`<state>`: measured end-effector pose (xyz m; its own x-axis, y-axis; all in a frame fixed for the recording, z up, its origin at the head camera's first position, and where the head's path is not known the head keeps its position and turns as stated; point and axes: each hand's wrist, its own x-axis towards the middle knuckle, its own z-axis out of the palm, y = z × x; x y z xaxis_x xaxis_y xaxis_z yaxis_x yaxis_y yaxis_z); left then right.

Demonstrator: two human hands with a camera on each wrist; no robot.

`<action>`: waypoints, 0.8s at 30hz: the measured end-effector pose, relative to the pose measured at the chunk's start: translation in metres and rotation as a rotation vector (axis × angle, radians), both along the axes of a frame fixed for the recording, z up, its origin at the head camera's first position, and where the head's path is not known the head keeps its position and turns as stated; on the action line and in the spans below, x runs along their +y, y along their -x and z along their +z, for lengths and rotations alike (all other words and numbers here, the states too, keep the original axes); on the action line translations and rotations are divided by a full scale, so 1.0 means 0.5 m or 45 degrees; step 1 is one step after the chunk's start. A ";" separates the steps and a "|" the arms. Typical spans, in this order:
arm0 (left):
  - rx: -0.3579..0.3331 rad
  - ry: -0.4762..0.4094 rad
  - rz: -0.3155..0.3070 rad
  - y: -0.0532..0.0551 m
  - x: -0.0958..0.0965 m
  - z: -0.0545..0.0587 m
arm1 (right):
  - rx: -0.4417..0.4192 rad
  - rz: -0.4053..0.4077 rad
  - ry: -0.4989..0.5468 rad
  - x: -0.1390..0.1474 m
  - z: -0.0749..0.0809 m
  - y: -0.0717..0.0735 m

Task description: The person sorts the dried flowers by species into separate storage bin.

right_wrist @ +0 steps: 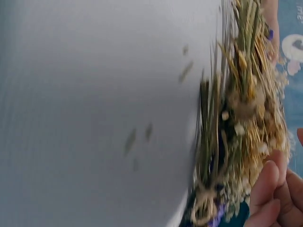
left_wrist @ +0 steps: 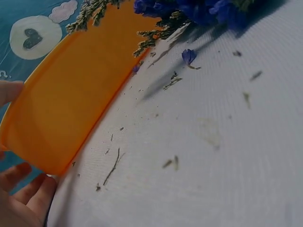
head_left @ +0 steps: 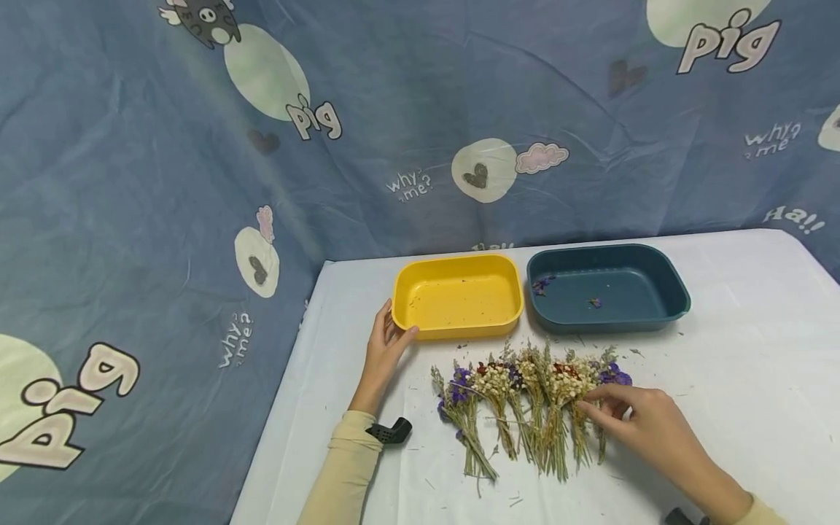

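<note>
At the front left corner of a yellow tray, my left hand holds the rim, thumb at the front wall and fingers at the left side. The left wrist view shows that corner between the thumb and fingers. Several small dried flower bouquets lie side by side, blossoms toward the trays, stems toward me. Over the right end of the row, my right hand pinches at a dried flower bouquet with thumb and index finger. In the right wrist view its fingertips meet beside pale blossoms; what lies between them is partly hidden.
A dark teal tray with a few purple petals stands right of the yellow one. Loose stem bits and petals are strewn over the white tablecloth. A blue printed curtain hangs behind the table and along its left side.
</note>
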<state>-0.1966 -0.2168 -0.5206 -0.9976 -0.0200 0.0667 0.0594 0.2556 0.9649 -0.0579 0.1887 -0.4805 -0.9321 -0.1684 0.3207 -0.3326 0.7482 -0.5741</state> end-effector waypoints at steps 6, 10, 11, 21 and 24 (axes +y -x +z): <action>-0.027 -0.064 -0.005 0.004 -0.002 -0.002 | 0.028 -0.022 0.057 -0.027 -0.012 -0.005; -0.027 -0.077 -0.006 0.005 -0.003 -0.003 | 0.004 -0.019 0.047 -0.041 -0.014 -0.006; -0.020 -0.073 -0.005 0.004 -0.004 -0.002 | -0.017 -0.015 0.038 -0.045 -0.014 -0.006; 0.038 -0.076 -0.032 0.006 -0.004 -0.009 | -0.315 -0.012 0.057 -0.069 -0.012 0.000; 0.041 -0.072 -0.028 0.005 -0.006 -0.010 | -0.381 0.008 0.101 -0.071 -0.013 0.006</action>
